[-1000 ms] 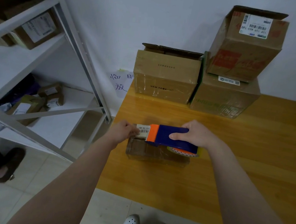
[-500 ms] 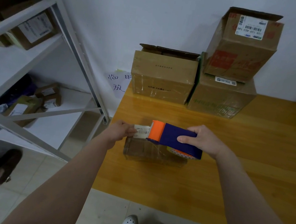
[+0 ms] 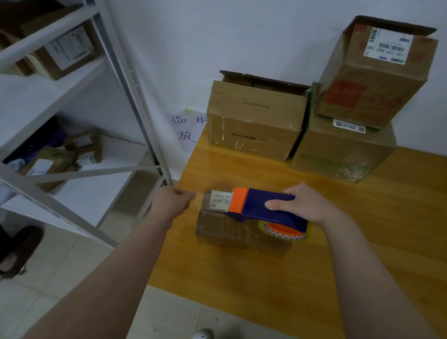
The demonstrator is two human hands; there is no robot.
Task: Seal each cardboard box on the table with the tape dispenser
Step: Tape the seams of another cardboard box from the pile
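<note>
Behind the small box, three bigger boxes block the way. A metal shelf stands left of it; bare table lies right.

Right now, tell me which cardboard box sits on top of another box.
The barcode-labelled box, back right: it rests on the green-printed box; the others stand on the table.

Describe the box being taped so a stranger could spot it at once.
Start at the yellow wooden table; three big boxes are stacked at its wall edge. Near the left edge lies a small flat box under the blue-and-orange tape dispenser. It is the lowest one, alone, with a white label on top.
</note>
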